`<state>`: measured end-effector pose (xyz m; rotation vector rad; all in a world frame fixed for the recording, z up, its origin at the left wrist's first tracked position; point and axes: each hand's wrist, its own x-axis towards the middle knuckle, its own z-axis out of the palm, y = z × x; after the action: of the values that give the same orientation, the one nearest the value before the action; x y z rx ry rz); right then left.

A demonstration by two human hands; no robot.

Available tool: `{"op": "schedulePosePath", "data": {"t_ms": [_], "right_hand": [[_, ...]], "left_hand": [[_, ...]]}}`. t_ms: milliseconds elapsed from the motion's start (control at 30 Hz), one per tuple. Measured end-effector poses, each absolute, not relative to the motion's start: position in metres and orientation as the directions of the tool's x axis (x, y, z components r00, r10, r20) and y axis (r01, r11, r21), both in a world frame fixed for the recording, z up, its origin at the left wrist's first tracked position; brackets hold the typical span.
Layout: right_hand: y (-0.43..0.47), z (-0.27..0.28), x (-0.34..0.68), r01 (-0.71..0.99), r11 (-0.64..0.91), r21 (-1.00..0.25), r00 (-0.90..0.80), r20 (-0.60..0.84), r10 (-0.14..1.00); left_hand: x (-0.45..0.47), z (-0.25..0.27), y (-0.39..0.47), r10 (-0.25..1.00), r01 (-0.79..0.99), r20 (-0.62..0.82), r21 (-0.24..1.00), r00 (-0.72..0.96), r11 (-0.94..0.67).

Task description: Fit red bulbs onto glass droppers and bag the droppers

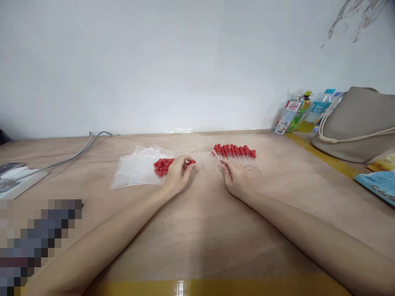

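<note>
My left hand (179, 174) pinches a red rubber dropper bulb (191, 162) between thumb and fingers. Under and beside that hand lies a pile of loose red bulbs (160, 166), on top of clear plastic bags (132, 166). My right hand (234, 174) is closed on a thin clear dropper tube (217, 155), which points up and left; whether it holds more than one is unclear. Behind my right hand lies a row of droppers (236, 150) with red bulbs on their far ends. Loose clear tubes (202, 160) are spread on the table between my hands.
A grey cable (77, 155) runs along the left to a white object (27, 181). At the right stand a carton (288, 117), a bottle with yellow liquid (311, 119) and a beige bag (354, 123). A blue packet (378, 187) lies at the right edge. A white wall (185, 65) bounds the table's back.
</note>
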<state>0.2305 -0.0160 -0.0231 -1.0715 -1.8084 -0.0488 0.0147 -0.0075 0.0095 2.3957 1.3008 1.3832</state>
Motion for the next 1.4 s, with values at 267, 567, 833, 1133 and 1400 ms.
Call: {"op": "schedulePosePath", "data": {"t_ms": [267,567,833,1133,1400], "right_hand": [[-0.037,-0.017,0.232,0.649,0.632,-0.424,-0.243,0.671,0.701],[-0.042,-0.006,0.227,0.629,0.692,-0.354,-0.404,0.612,0.680],[-0.037,-0.014,0.227,0.612,0.727,-0.311,-0.445,0.625,0.642],[-0.037,-0.013,0.228,0.603,0.738,-0.302,-0.475,0.607,0.637],[-0.037,-0.013,0.228,0.601,0.738,-0.308,-0.511,0.562,0.651]], "left_hand": [[0.020,-0.004,-0.044,0.829,0.317,0.479,0.769,0.288,-0.555],[0.021,-0.009,-0.037,0.911,0.220,0.343,0.893,0.229,-0.391],[0.016,-0.010,-0.035,0.857,0.453,0.442,0.727,0.266,-0.516],[0.016,-0.008,-0.035,0.837,0.471,0.463,0.692,0.293,-0.548],[0.015,-0.010,-0.035,0.837,0.442,0.433,0.712,0.335,-0.545]]}}
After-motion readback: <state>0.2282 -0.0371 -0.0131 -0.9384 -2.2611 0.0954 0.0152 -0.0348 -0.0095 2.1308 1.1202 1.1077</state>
